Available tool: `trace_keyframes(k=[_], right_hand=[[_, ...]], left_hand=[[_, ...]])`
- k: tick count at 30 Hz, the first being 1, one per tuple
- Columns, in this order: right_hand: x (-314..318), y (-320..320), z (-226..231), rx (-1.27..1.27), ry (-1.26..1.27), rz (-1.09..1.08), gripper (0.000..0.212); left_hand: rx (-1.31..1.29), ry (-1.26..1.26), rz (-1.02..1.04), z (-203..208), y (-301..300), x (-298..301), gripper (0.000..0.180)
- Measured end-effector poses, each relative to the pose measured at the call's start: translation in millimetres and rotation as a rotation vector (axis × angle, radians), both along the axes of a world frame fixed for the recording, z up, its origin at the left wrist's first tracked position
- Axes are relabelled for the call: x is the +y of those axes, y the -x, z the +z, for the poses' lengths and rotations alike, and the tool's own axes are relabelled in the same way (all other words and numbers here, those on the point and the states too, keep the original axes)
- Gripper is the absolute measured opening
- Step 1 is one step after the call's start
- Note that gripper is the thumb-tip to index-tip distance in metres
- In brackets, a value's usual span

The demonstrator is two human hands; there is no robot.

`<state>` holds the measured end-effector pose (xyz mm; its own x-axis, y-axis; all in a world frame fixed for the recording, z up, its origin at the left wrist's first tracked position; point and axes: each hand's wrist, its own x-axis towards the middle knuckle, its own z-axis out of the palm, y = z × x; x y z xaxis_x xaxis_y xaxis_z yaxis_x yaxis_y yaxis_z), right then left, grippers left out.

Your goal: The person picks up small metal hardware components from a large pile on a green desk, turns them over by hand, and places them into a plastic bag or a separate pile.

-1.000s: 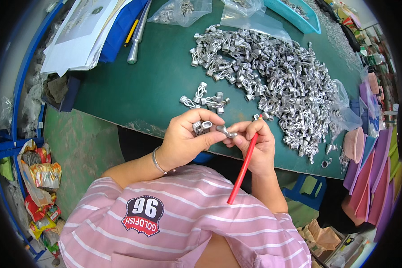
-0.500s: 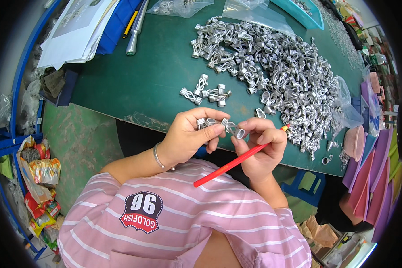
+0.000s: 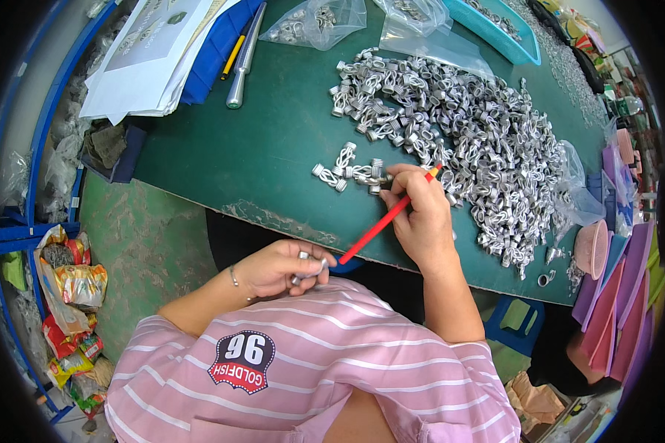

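The green tabletop (image 3: 222,155) spreads before the person, its near edge scuffed. A broad pile (image 3: 488,140) of silvery looped metal fittings covers much of its right half, reaching toward the near right corner. Papers (image 3: 137,74) lie at the left edge, partly over a blue bin (image 3: 213,63); a turquoise tray (image 3: 528,53) holding small metal parts sits toward the far edge. The two hands are apart: the right hand (image 3: 423,214) reaches over the near edge, while the left hand (image 3: 277,269) is held short of it, close to the striped shirt. A silvery rod (image 3: 239,83) lies just beside the bin. The right hand grips a slanted red pencil (image 3: 380,230), yellow end up, its fingertips at a small cluster (image 3: 345,156) of fittings left of the pile; whether they touch one, I cannot tell. Smallest, a few metal pieces (image 3: 314,273) sit in the left hand's loosely curled fingers.
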<state>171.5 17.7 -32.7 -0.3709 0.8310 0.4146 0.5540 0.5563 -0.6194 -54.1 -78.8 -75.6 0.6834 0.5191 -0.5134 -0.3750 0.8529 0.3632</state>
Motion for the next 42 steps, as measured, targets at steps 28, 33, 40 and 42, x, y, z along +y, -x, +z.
trace_keyframes(k=[28,33,40,42], right_hand=[[-29.7,-0.8,2.8,0.821,0.243,0.366,0.034],[-31.4,9.9,14.6,0.619,0.085,0.479,0.027],[9.1,11.0,25.4,0.105,0.09,0.205,0.023],[17.8,18.0,21.3,-0.029,0.017,0.196,0.023]], left_hand=[[0.198,-0.35,0.275,46.7,-31.7,39.3,0.019],[0.034,-0.21,0.303,42.8,-40.8,39.0,0.025],[0.06,-0.246,0.367,45.4,-32.6,38.9,0.012],[0.063,-0.311,0.464,40.9,-31.9,38.5,0.009]])
